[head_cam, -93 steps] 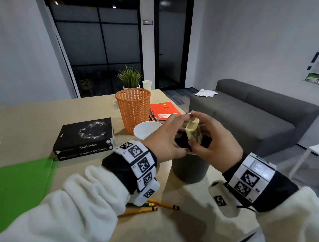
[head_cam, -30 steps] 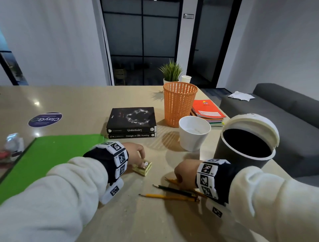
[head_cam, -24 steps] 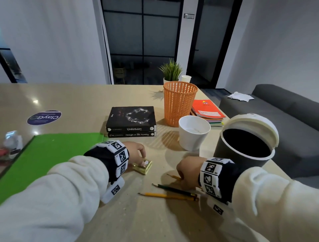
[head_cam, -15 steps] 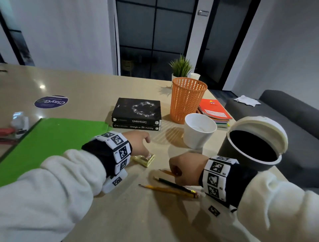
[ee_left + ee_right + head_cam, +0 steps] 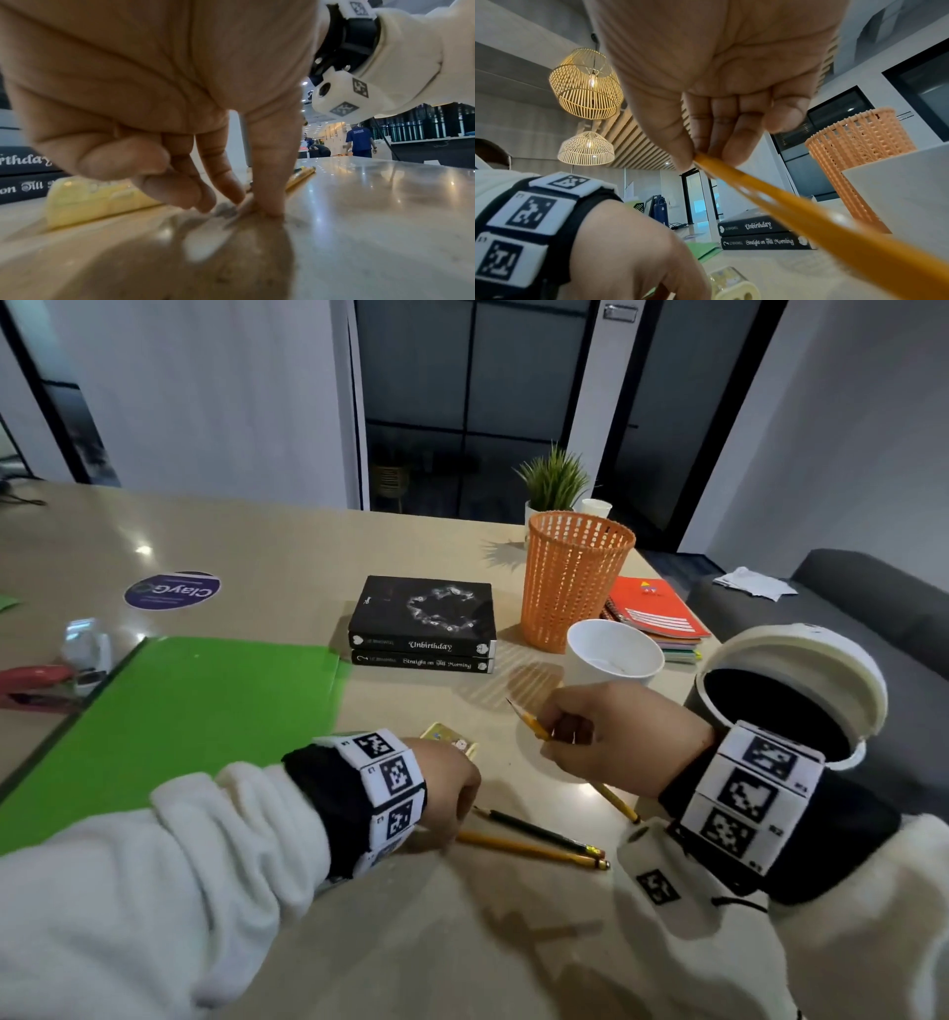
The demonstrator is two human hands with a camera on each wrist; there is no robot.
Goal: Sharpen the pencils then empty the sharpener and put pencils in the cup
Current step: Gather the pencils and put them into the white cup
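Note:
My right hand [image 5: 616,737] pinches a yellow pencil [image 5: 531,724] between thumb and fingers [image 5: 706,142], lifted off the table in front of the white cup [image 5: 611,654], its point toward the books. My left hand [image 5: 447,788] reaches down with curled fingertips [image 5: 264,203] gathered on the point of a dark green pencil [image 5: 534,832]. That one lies on the table beside another yellow pencil [image 5: 529,850]. The yellow sharpener [image 5: 452,744] lies free on the table just beyond the left hand, also seen as the sharpener [image 5: 734,284] and sharpener [image 5: 90,201] in the wrist views.
A grey bin [image 5: 780,711] with its white lid open stands at the right table edge. Behind the cup are an orange mesh basket [image 5: 575,577], stacked notebooks [image 5: 652,613] and two black books [image 5: 421,624]. A green folder [image 5: 179,701] lies left.
My right hand has lifted a yellow pencil off the table. My left hand has let go of the sharpener and moved back onto the points of the lying pencils.

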